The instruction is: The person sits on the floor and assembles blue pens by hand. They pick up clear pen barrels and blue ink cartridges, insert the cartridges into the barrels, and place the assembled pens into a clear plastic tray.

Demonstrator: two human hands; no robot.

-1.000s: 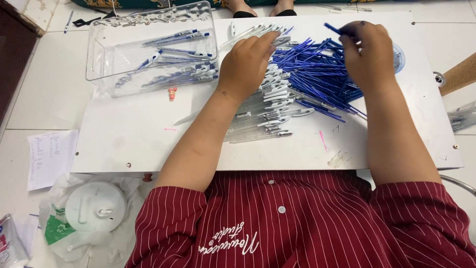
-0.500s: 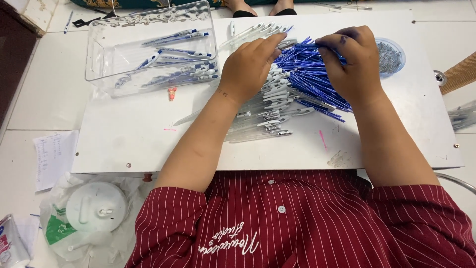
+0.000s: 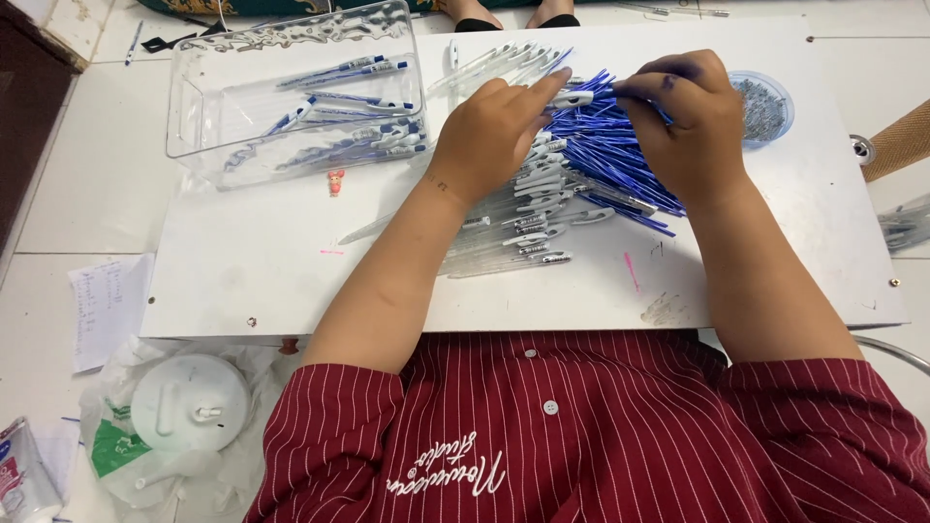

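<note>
Seen from above, a person in a striped red shirt works at a white tabletop (image 3: 242, 281) strewn with pen parts. Much is hidden: the left hand (image 3: 489, 136) lies over the heap of clear pen barrels (image 3: 528, 228), the right hand (image 3: 693, 121) covers part of the pile of blue refills (image 3: 605, 155), and the contents of the small blue dish (image 3: 770, 102) at the far right are too fine to make out. Two feet at the top edge are cut off by the frame. The left hand, fingers loosely curled and fairly flat, touches a pen barrel with a white cap (image 3: 572, 98) at its fingertips. The right hand is closed in a narrow pinch just beside that barrel's end; what it pinches cannot be told. A clear plastic tray (image 3: 194, 116) at the far left holds several assembled pens (image 3: 358, 107).
</note>
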